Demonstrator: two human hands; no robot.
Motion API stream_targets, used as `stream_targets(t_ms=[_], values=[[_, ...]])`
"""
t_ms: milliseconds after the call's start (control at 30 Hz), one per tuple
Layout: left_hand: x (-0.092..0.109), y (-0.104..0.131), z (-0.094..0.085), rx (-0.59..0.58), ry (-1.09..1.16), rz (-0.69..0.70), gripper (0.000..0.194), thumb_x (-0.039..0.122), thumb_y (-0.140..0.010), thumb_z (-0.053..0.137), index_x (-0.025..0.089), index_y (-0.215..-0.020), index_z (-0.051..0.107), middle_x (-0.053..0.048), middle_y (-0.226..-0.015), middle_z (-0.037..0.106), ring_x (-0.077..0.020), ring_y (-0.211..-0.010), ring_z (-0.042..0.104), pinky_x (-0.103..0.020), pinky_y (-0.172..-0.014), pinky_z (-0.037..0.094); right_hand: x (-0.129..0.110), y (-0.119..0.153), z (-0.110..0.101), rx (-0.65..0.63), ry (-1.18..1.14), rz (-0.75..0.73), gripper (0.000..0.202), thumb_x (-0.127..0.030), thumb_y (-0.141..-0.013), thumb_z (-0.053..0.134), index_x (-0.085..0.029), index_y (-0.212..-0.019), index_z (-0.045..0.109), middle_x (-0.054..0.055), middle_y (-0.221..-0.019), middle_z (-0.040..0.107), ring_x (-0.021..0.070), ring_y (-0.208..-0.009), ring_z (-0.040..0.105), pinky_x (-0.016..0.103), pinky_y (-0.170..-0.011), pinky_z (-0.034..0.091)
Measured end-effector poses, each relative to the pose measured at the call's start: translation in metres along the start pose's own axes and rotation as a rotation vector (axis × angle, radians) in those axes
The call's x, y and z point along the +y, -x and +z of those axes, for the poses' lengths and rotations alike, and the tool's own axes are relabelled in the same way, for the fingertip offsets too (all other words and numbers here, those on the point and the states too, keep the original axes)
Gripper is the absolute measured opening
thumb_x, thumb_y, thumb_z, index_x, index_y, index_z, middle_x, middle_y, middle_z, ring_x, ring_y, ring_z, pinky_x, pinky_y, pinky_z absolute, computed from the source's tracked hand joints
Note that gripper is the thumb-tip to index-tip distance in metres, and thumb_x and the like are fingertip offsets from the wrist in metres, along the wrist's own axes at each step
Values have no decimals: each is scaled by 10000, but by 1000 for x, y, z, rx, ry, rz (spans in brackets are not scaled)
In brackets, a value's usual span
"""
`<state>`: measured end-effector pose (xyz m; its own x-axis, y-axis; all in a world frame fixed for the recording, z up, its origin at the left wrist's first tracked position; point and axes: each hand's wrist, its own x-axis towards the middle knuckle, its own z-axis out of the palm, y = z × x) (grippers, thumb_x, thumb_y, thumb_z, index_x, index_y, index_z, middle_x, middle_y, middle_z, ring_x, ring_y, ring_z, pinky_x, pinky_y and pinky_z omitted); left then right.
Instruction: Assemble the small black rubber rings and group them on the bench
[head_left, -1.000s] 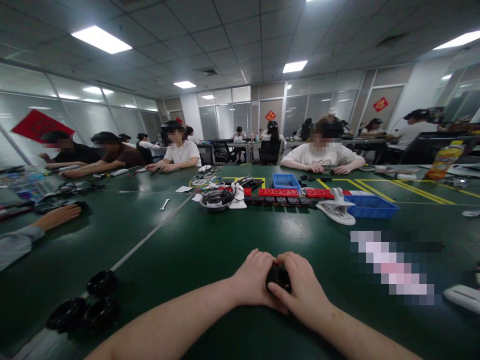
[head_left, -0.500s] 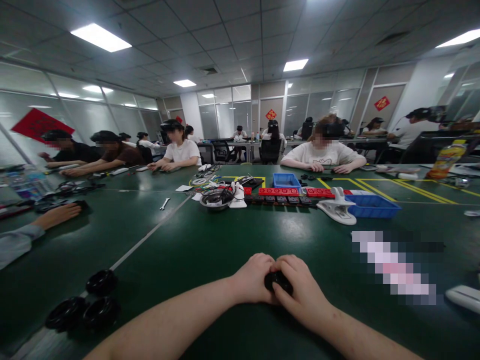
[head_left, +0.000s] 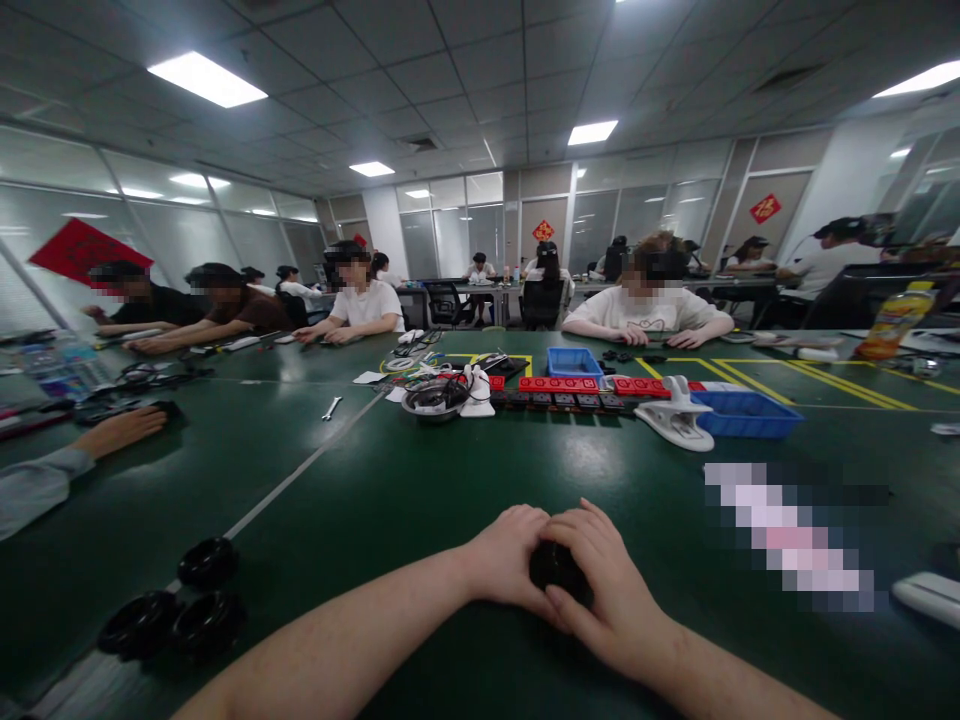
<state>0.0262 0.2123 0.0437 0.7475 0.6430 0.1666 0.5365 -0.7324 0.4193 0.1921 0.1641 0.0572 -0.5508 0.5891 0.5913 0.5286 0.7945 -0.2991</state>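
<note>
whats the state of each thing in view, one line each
Black object: held, partly hidden
Left hand: curled against it
Right hand: wrapped over it
Black rings: resting close together
Wrench: lying flat, unheld
Larger blue tray: upright, open-topped
Bottle: capped
Ceiling lights: lit

Both hands meet low over the green bench [head_left: 405, 500]: the left hand [head_left: 504, 553] cups a round black part [head_left: 556, 570] from one side, and the right hand [head_left: 613, 590] curls its fingers round the other. Over to the left sit three black rings [head_left: 139, 625] bunched together, with a small wrench [head_left: 331, 408] farther up. Across the middle I see a bowl [head_left: 435, 402] heaped with cables, a red-and-black row of blocks [head_left: 559, 387], a white clamp [head_left: 679, 425] and, just beside it, a blue bin [head_left: 754, 415]. Someone in a white shirt [head_left: 679, 310] sits opposite.
</note>
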Motion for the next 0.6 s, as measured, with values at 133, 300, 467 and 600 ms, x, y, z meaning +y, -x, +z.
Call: stream_targets(t_ms=[133, 300, 467, 600], values=[[10, 1, 4, 66, -64, -84, 689, 584, -477, 693, 174, -985, 472, -50, -945, 515, -240, -899, 481, -428, -923, 312, 4, -2, 8, 12, 69, 173, 342, -450, -769, 495, -160, -949, 486, 93, -907, 546, 234, -839, 504, 467, -814, 378], [15, 2, 10, 104, -93, -136, 551, 542, -527, 678, 177, -890, 480, -23, -828, 521, -215, -835, 498, -413, -917, 330, 5, -3, 13, -70, 137, 324, 247, -403, -751, 551, -175, -810, 476, 47, -779, 523, 207, -735, 488, 376, -678, 400], [10, 1, 15, 132, -93, -115, 455, 486, -544, 678, 192, -832, 484, 3, -788, 526, -200, -824, 516, -408, -962, 298, 5, -4, 13, -75, 170, 349, 181, -337, -743, 558, -181, -767, 469, 31, -745, 508, 195, -708, 471, 354, -648, 389], [6, 0, 14, 118, -77, -106, 441, 449, -542, 688, 184, -841, 502, 6, -779, 531, -194, -813, 521, -402, -974, 283, 5, -6, 12, -67, 161, 311, 123, -284, -729, 558, -184, -775, 502, 37, -779, 517, 193, -733, 479, 361, -672, 399]])
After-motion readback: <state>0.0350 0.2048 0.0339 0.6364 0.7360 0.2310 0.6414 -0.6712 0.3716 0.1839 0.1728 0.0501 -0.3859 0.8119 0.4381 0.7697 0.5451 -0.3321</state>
